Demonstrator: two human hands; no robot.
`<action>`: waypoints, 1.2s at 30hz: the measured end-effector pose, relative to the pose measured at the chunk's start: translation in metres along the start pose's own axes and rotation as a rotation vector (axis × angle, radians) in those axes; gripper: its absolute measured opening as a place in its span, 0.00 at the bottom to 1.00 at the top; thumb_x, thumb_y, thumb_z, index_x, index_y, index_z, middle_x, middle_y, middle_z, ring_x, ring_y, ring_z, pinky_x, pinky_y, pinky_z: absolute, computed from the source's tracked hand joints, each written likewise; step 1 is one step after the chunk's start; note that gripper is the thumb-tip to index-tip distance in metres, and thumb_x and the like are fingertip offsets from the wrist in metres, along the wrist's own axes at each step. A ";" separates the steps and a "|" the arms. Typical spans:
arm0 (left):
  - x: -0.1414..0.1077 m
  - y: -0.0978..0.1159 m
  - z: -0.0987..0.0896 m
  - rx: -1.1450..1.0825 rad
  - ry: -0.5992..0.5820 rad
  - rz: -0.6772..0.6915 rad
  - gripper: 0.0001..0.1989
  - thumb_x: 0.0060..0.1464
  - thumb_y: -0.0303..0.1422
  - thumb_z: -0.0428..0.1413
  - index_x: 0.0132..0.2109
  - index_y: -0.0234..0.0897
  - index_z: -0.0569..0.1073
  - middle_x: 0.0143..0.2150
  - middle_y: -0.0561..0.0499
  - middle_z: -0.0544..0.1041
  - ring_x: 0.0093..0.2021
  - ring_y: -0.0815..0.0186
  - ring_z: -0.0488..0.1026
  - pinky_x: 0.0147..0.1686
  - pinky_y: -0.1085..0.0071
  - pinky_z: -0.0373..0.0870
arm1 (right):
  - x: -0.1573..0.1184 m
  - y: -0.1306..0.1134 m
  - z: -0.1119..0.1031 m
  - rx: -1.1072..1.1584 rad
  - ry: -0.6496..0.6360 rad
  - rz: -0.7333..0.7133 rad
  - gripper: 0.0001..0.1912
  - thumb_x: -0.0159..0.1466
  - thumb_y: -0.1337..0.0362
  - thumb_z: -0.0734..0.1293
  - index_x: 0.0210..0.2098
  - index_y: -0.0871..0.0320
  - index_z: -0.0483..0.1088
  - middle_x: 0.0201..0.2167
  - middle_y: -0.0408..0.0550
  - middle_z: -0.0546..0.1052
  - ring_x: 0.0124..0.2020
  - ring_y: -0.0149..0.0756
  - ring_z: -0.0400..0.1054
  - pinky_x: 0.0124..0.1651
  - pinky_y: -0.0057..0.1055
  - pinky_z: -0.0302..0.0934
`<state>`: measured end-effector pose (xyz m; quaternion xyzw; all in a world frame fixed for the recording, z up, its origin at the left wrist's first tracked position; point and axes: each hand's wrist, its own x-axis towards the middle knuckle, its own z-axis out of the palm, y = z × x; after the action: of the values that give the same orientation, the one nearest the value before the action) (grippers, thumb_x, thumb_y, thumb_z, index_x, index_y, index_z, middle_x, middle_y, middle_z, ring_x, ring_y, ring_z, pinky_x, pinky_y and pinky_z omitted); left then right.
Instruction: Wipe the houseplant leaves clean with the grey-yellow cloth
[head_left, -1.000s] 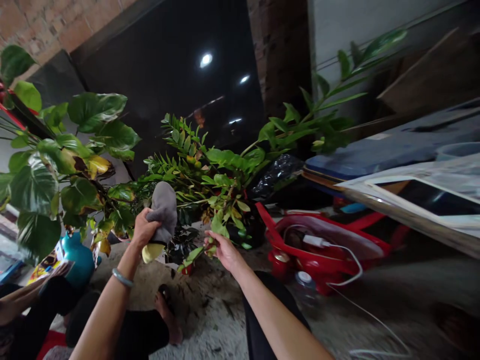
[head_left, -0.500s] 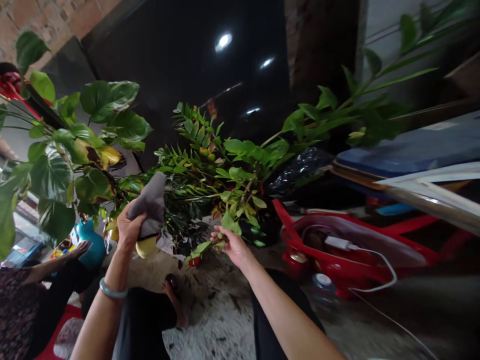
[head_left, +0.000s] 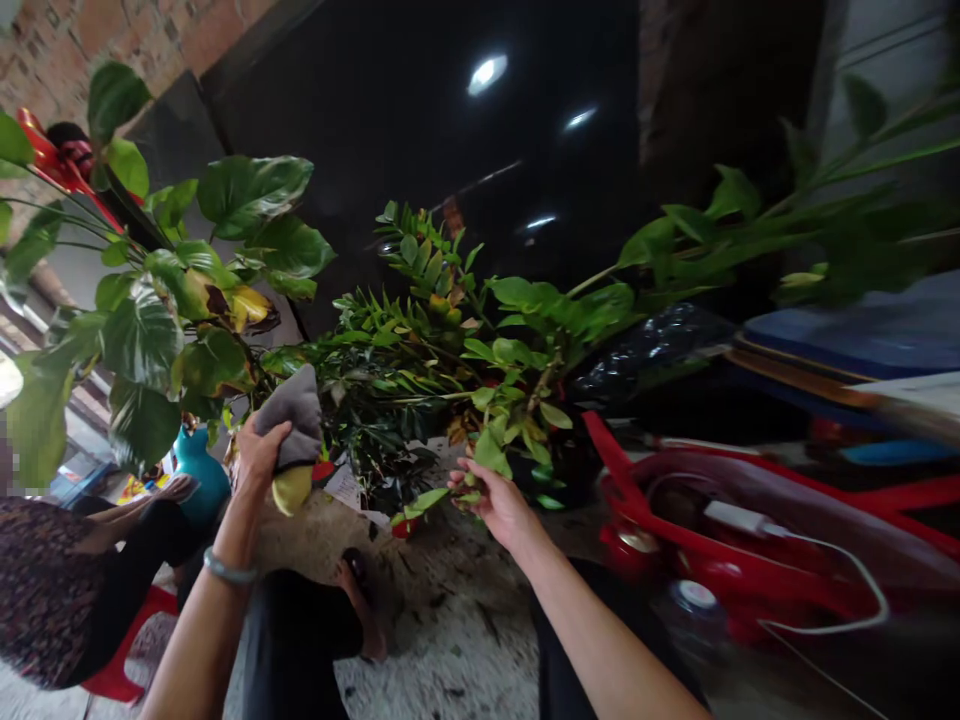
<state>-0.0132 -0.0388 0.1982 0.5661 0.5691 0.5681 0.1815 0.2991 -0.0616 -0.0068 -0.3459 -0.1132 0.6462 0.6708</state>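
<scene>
A grey cloth (head_left: 291, 415) is gripped in my left hand (head_left: 257, 455), thumb across its front. Below the cloth hangs a yellow piece (head_left: 292, 490); I cannot tell whether it belongs to it. My right hand (head_left: 495, 503) is closed around a leafy stem, with a green leaf (head_left: 429, 502) jutting out to the left of the fingers. Just beyond that hand grows a potted plant (head_left: 525, 400) with many small green leaves. To the left of the cloth stands a large-leaved plant (head_left: 214, 365) with some yellowed, browned leaves.
A red bag-like container (head_left: 720, 540) holding a white charger (head_left: 739, 517) with a cable stands at right. Near it is a clear bottle (head_left: 696, 605). A seated person (head_left: 52, 580) is at left beside a teal vase (head_left: 201, 475). Debris litters the floor (head_left: 427, 660).
The view has turned left, so most of the scene sits further right. The cloth tilts differently in my left hand, and my right hand still holds the stem.
</scene>
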 end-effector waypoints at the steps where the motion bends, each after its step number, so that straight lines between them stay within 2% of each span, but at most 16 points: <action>1: 0.002 -0.001 0.012 -0.008 -0.008 -0.045 0.20 0.36 0.37 0.68 0.40 0.37 0.80 0.33 0.50 0.81 0.35 0.59 0.77 0.37 0.64 0.74 | -0.001 0.000 0.002 0.019 0.003 0.001 0.04 0.59 0.66 0.71 0.35 0.57 0.75 0.24 0.47 0.82 0.24 0.39 0.77 0.24 0.31 0.70; 3: -0.013 -0.009 0.035 -0.011 -0.107 -0.136 0.19 0.32 0.34 0.67 0.37 0.36 0.79 0.32 0.50 0.81 0.34 0.59 0.76 0.37 0.64 0.73 | -0.004 0.001 0.006 0.045 0.007 0.008 0.04 0.60 0.68 0.69 0.35 0.57 0.75 0.25 0.48 0.82 0.25 0.39 0.77 0.25 0.31 0.71; 5: -0.043 -0.018 0.047 -0.013 -0.308 -0.203 0.19 0.31 0.33 0.67 0.36 0.35 0.79 0.30 0.51 0.80 0.33 0.59 0.75 0.36 0.64 0.73 | -0.006 -0.001 0.007 0.049 -0.005 0.013 0.04 0.60 0.68 0.69 0.36 0.57 0.75 0.26 0.48 0.83 0.26 0.39 0.78 0.26 0.31 0.71; 7: -0.073 -0.017 0.044 -0.030 -0.529 -0.268 0.20 0.31 0.34 0.67 0.37 0.34 0.80 0.30 0.51 0.79 0.31 0.60 0.75 0.33 0.65 0.72 | -0.007 -0.003 0.005 0.036 -0.032 0.024 0.04 0.61 0.67 0.69 0.36 0.57 0.75 0.27 0.48 0.83 0.26 0.39 0.78 0.26 0.31 0.71; 9: -0.086 -0.004 0.031 -0.057 -0.638 -0.268 0.21 0.32 0.35 0.68 0.39 0.35 0.81 0.30 0.51 0.79 0.31 0.60 0.75 0.31 0.67 0.71 | -0.007 -0.006 0.001 0.021 -0.065 0.032 0.05 0.60 0.66 0.70 0.37 0.57 0.75 0.27 0.48 0.83 0.27 0.40 0.78 0.27 0.32 0.71; 11: -0.077 0.018 0.018 -0.086 -0.559 -0.160 0.22 0.33 0.36 0.69 0.40 0.38 0.81 0.32 0.52 0.79 0.33 0.60 0.75 0.33 0.68 0.72 | -0.007 -0.008 -0.001 0.016 -0.074 0.026 0.05 0.60 0.65 0.70 0.37 0.57 0.75 0.26 0.47 0.82 0.27 0.40 0.78 0.27 0.32 0.71; 13: -0.053 0.037 0.014 -0.104 -0.357 -0.014 0.22 0.35 0.36 0.69 0.43 0.40 0.80 0.34 0.53 0.80 0.35 0.61 0.75 0.37 0.68 0.73 | -0.006 -0.009 -0.001 0.022 -0.064 0.015 0.05 0.59 0.65 0.70 0.36 0.57 0.75 0.25 0.48 0.82 0.26 0.40 0.78 0.26 0.32 0.71; 16: -0.020 0.040 0.033 -0.104 -0.147 0.100 0.22 0.39 0.37 0.67 0.45 0.39 0.78 0.35 0.53 0.79 0.36 0.62 0.75 0.39 0.68 0.73 | -0.006 -0.009 0.002 0.039 -0.041 0.020 0.05 0.58 0.66 0.70 0.36 0.57 0.75 0.25 0.48 0.82 0.25 0.39 0.77 0.25 0.31 0.71; 18: -0.020 0.022 0.053 -0.069 -0.185 0.094 0.20 0.38 0.35 0.66 0.43 0.38 0.78 0.34 0.53 0.79 0.36 0.62 0.74 0.40 0.67 0.72 | -0.007 -0.007 0.004 0.046 -0.028 0.021 0.06 0.58 0.66 0.71 0.36 0.58 0.75 0.25 0.48 0.82 0.24 0.39 0.77 0.24 0.31 0.70; 22: -0.068 -0.022 0.075 0.047 -0.592 0.017 0.17 0.36 0.29 0.64 0.39 0.38 0.80 0.32 0.52 0.80 0.34 0.59 0.75 0.37 0.65 0.72 | -0.009 -0.006 0.004 0.043 -0.021 0.007 0.08 0.57 0.65 0.73 0.37 0.58 0.75 0.24 0.47 0.81 0.23 0.38 0.77 0.22 0.28 0.67; 24: -0.085 -0.021 0.072 0.010 -0.721 0.004 0.18 0.38 0.31 0.64 0.41 0.37 0.82 0.33 0.50 0.80 0.34 0.58 0.75 0.36 0.65 0.72 | -0.009 -0.008 0.001 0.040 -0.033 0.020 0.08 0.57 0.65 0.73 0.37 0.58 0.75 0.23 0.47 0.81 0.23 0.38 0.77 0.22 0.28 0.67; 26: -0.079 -0.002 0.068 -0.036 -0.667 0.053 0.19 0.38 0.32 0.65 0.43 0.36 0.82 0.36 0.49 0.81 0.36 0.58 0.76 0.38 0.65 0.72 | -0.009 -0.010 -0.002 0.041 -0.053 0.032 0.08 0.57 0.65 0.73 0.37 0.58 0.76 0.24 0.47 0.82 0.24 0.38 0.77 0.23 0.28 0.68; 28: -0.054 0.026 0.071 -0.053 -0.503 0.161 0.20 0.39 0.32 0.65 0.44 0.37 0.81 0.39 0.49 0.82 0.40 0.58 0.76 0.42 0.66 0.72 | -0.008 -0.012 -0.004 0.043 -0.064 0.031 0.08 0.57 0.66 0.73 0.37 0.58 0.76 0.25 0.48 0.82 0.25 0.38 0.78 0.24 0.29 0.70; 31: -0.009 0.051 0.093 -0.072 -0.334 0.287 0.20 0.42 0.34 0.64 0.46 0.37 0.80 0.40 0.50 0.81 0.41 0.60 0.75 0.45 0.67 0.71 | -0.007 -0.012 -0.003 0.037 -0.058 0.023 0.09 0.57 0.67 0.73 0.38 0.58 0.76 0.26 0.49 0.83 0.25 0.39 0.78 0.25 0.30 0.71; 34: -0.001 0.037 0.124 -0.059 -0.358 0.241 0.19 0.40 0.32 0.64 0.43 0.34 0.79 0.37 0.51 0.79 0.38 0.61 0.74 0.43 0.66 0.70 | -0.008 -0.011 0.000 0.042 -0.055 0.019 0.09 0.57 0.66 0.73 0.38 0.58 0.75 0.26 0.48 0.83 0.25 0.39 0.78 0.25 0.30 0.71; 36: -0.019 0.015 0.133 -0.027 -0.500 0.122 0.18 0.37 0.30 0.63 0.40 0.34 0.79 0.33 0.52 0.78 0.35 0.62 0.73 0.40 0.67 0.70 | -0.009 -0.011 0.002 0.044 -0.044 0.020 0.08 0.58 0.66 0.72 0.38 0.58 0.75 0.25 0.48 0.83 0.25 0.38 0.78 0.23 0.29 0.69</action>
<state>0.1119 -0.0002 0.1640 0.7199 0.4637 0.4279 0.2894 0.3049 -0.0688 0.0040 -0.3180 -0.1101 0.6627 0.6690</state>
